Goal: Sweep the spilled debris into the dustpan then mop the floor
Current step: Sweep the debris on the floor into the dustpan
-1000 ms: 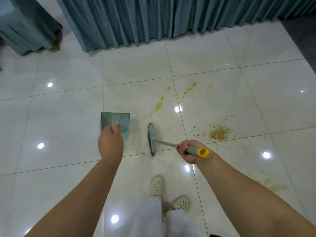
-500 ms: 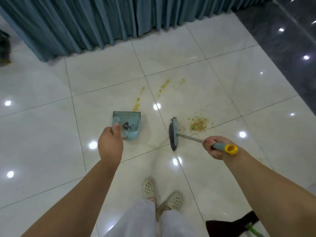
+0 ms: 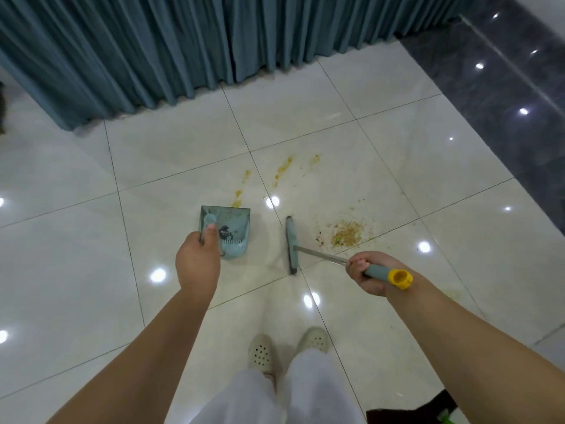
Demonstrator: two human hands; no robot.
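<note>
On the white tiled floor (image 3: 397, 123), seen from your head camera, you stand with both arms out and the mess ahead of your shoes (image 3: 287, 347). Your left hand (image 3: 197, 261) has its grip curled round the dustpan (image 3: 234, 231) handle, thumb laid along the top, holding the pan with its mouth turned away from you and its far edge near the floor; I judge that keeps it ready to receive. A little dark dirt already lies inside it.

Your right hand (image 3: 365, 272) has its grip wrapped round the broom (image 3: 292, 243) handle just below the yellow cap (image 3: 399, 279), so the shaft slants down to the head. The head stands edge-on between the pan and the debris (image 3: 345, 234), just left of the crumbs and apart from the pan.

The crumb pile lies to the right of the broom, unswept, with loose bits scattered round it. Yellow smears (image 3: 282, 169) run beyond the pan toward the curtain (image 3: 183, 41); those look like work for the mop, which I cannot make out for certain.
</note>
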